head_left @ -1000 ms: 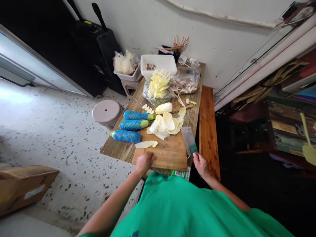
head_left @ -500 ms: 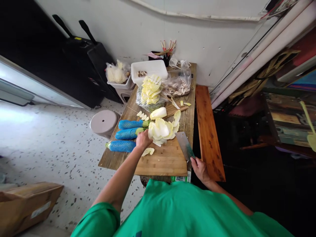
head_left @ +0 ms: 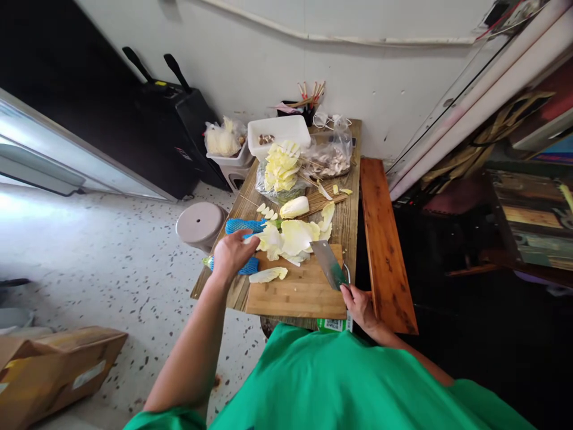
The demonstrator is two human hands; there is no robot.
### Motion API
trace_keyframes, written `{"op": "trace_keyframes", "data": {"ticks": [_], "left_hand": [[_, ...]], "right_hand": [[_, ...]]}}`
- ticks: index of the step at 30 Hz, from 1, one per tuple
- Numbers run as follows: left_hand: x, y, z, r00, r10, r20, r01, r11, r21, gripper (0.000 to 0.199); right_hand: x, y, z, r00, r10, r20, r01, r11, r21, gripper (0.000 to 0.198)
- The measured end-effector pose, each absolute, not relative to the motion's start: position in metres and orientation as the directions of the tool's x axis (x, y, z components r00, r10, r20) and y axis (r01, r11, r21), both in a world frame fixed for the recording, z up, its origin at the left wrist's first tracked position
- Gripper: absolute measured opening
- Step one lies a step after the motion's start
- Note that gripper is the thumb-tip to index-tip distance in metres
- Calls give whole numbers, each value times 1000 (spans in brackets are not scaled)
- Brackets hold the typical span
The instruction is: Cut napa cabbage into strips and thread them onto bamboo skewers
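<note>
My left hand (head_left: 233, 254) pinches the end of a pale cabbage leaf (head_left: 270, 240) at the left of the leaf pile, over the blue-netted vegetables. In my right hand (head_left: 359, 303) is the handle of a cleaver (head_left: 329, 266), its blade slanting over the right side of the cutting board (head_left: 295, 298). Loose cabbage leaves (head_left: 296, 236) lie spread at the board's far edge. One separate leaf (head_left: 268, 275) rests on its left part. Behind the pile sits a small cabbage heart (head_left: 294, 207). My left hand partly hides the long vegetables in blue netting (head_left: 244, 226).
Behind are bagged cabbage leaves (head_left: 282, 167), a bag of sliced mushrooms (head_left: 331, 158), wooden skewers (head_left: 329, 202) and a white tub (head_left: 280, 132). A stool (head_left: 200, 222) stands left of the table, and a wooden bench (head_left: 387, 251) runs along the right.
My left hand has moved left, away from the leaf pile, drawing a leaf out over the netted vegetables. The cleaver stays in my right hand at the board's right side. The view has shifted slightly.
</note>
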State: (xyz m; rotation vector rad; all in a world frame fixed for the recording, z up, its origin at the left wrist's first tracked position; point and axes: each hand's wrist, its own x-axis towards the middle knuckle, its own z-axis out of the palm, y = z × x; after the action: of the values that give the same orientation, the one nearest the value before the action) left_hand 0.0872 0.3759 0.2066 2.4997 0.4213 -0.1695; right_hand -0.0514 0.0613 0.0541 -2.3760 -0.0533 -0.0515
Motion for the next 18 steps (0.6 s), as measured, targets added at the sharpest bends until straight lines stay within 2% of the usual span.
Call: {"op": "trace_keyframes", "data": {"ticks": [3, 8, 11, 15, 18], "left_hand": [[90, 375, 193, 865, 154, -477, 469, -583, 663, 32], [84, 365, 145, 806, 31, -591, 530, -481, 698, 42], [58, 362, 124, 776, -82, -626, 499, -528, 687, 41], [13, 353, 99, 708, -265, -655, 399, -615, 680, 29], [-3, 345, 75, 691, -337, -639, 290, -680, 673, 18]], "right_hand": [[-52, 62, 54, 999, 22, 46, 47, -722, -690, 47], [-52, 62, 63, 998, 27, 53, 55, -724, -688, 45], [-53, 62, 67, 997, 29, 71, 70, -730, -679, 43], [-53, 59, 67, 995, 49, 93, 97, -757, -646, 40], [-49, 53, 66, 992, 93, 88, 127, -792, -597, 39]]}}
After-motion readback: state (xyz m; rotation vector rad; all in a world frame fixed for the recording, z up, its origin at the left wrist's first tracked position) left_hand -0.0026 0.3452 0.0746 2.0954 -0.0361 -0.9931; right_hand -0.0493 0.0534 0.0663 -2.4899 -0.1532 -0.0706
